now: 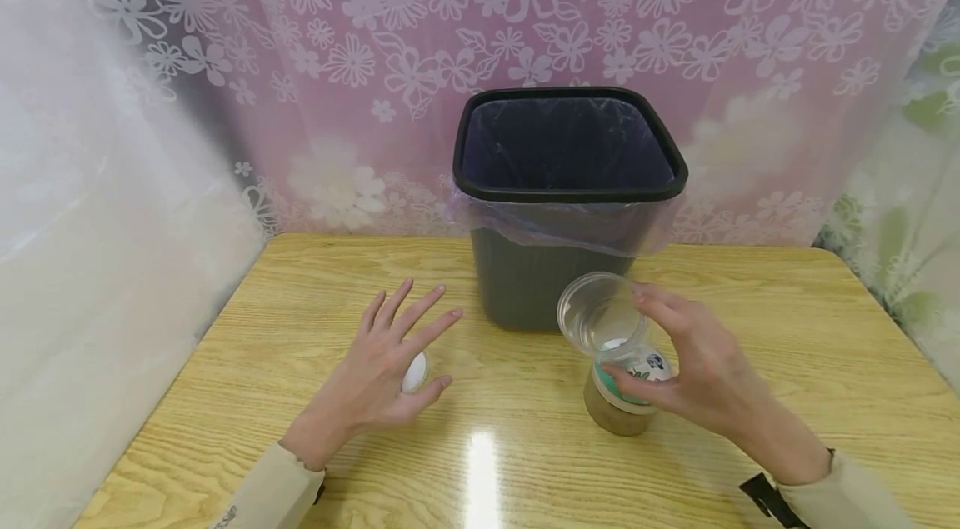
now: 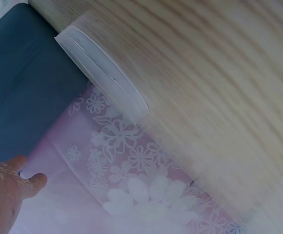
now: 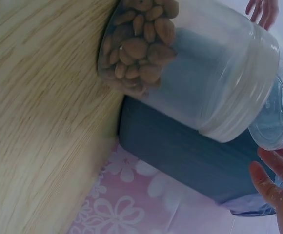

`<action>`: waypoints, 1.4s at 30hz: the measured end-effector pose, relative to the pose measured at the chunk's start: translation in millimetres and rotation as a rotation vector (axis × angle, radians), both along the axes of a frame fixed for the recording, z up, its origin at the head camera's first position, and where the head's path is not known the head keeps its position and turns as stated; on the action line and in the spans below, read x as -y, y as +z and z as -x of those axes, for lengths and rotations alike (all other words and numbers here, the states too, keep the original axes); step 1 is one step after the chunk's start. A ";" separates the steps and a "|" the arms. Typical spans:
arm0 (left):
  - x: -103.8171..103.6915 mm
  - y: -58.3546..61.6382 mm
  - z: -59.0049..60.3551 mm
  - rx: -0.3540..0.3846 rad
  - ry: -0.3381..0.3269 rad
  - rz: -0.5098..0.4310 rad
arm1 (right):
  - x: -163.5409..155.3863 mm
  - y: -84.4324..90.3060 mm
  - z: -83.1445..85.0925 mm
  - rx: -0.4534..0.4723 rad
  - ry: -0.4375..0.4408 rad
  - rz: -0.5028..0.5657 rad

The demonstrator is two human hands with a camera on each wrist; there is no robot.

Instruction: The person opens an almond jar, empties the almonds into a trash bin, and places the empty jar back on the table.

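- One wooden table [image 1: 510, 404] is carrying everything listed below.
- One dark, bag-lined bin [image 1: 540, 279] is standing toward the rear of the table.
- One left grip [image 1: 384, 371] is spreading its fingers above a white disc [image 1: 415, 373]; the views are not settling whether it is touching.
- One right grip [image 1: 708, 361] is pinching a clear cup [image 1: 600, 316] between thumb and fingers. Light, even pressure should suit the thin-looking wall.
- One jar [image 1: 618, 419] is standing upright just in front of the bin, its printed top facing upward.
- The cup is tilting above the jar top; contact is not showing clearly. Slow wrist rotation should help in avoiding knocks.
- The disc, apparently a lid, is lying on the table.
- Many brown nuts [image 3: 136, 48] are filling the jar's lower part.
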State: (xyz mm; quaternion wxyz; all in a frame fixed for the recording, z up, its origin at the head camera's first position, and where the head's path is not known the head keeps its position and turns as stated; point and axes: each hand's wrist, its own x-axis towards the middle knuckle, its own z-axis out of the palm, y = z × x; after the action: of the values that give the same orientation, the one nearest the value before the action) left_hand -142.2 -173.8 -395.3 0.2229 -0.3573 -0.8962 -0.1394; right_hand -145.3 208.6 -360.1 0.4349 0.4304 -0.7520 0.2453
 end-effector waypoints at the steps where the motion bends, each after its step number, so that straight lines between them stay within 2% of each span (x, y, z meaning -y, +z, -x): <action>1: 0.8 -0.2 0.1 0.003 0.003 0.000 | 1.0 -0.5 0.2 0.000 0.001 -0.004; 20: 16.4 -1.7 4.0 0.036 0.077 -0.014 | 21.2 -7.7 -2.4 0.040 -0.041 -0.095; 31: 22.5 0.5 7.9 0.031 0.093 -0.024 | 38.5 -6.9 -4.8 0.043 0.002 -0.129; 38: 28.7 0.8 11.3 -0.006 0.083 -0.036 | 46.5 -8.1 -3.7 0.063 -0.001 -0.142; 42: 32.8 0.8 11.3 0.006 0.102 -0.034 | 51.4 -9.8 -3.6 0.059 0.013 -0.156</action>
State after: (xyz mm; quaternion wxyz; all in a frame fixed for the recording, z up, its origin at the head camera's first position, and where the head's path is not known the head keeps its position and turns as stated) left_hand -153.4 -206.6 -394.5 0.2331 -0.3068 -0.9115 -0.1441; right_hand -141.8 157.2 -369.9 0.3759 0.4603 -0.7786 0.2014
